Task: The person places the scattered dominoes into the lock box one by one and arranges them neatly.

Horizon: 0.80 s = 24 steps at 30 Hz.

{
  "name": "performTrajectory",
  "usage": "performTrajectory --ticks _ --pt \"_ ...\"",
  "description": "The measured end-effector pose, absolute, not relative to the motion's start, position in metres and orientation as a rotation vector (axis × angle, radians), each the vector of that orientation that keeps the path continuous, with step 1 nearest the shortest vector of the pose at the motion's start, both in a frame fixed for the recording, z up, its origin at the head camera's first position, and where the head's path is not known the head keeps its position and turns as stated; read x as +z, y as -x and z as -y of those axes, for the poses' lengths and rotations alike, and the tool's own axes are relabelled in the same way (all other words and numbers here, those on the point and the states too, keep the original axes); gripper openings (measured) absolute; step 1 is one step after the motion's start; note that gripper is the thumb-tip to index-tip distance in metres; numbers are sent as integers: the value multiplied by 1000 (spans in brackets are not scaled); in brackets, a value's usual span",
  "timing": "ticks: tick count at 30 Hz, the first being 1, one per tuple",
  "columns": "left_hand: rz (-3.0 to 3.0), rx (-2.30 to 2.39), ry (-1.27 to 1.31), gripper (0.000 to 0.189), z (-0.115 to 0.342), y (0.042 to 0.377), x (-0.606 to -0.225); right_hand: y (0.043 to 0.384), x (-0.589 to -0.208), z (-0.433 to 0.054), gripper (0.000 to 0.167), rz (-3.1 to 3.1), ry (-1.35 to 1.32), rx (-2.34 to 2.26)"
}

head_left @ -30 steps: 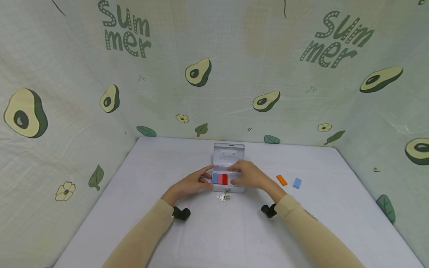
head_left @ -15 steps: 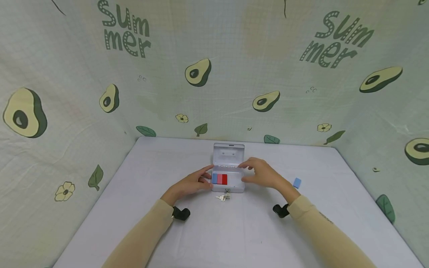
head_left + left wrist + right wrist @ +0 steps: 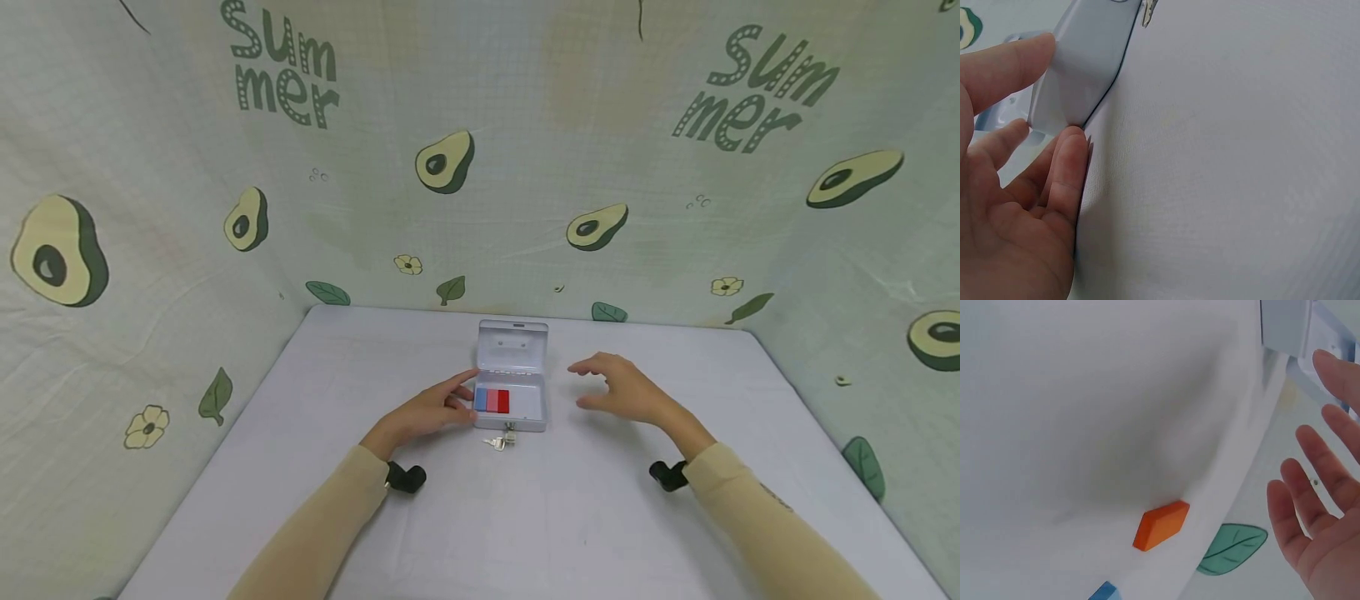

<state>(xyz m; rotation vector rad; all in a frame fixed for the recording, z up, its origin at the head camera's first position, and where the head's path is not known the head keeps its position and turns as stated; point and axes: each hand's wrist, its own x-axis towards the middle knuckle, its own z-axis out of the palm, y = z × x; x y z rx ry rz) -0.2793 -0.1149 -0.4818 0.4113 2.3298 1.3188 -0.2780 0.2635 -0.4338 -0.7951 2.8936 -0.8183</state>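
Note:
A small pale metal cash box [image 3: 528,425] stands on the table with its lid [image 3: 513,346] raised. Inside, along its left part, a light blue block [image 3: 481,400], a pink block [image 3: 492,401] and a red block [image 3: 503,402] lie side by side. My left hand [image 3: 427,414] rests against the box's left side, thumb at the front corner and index finger toward the back. My right hand [image 3: 626,392] hovers right of the box, fingers spread and holding nothing. Below it, the right wrist view shows an orange block [image 3: 1163,525] and another blue block [image 3: 1105,592], both hidden in the head view.
Keys [image 3: 496,442] hang at the lock [image 3: 511,433] on the box's front. The white-covered table [image 3: 480,533] is enclosed by an avocado-print cloth [image 3: 517,167] at the back and sides.
My right hand has left the inside of the box and moved right, over the loose blocks, covering them from the head view. My left hand has stayed at the box.

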Motion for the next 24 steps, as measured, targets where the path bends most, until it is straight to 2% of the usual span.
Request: performTrajectory --ticks 24 --pt "-2329 1316 -424 80 115 281 -485 276 -451 -318 59 -2899 676 -703"
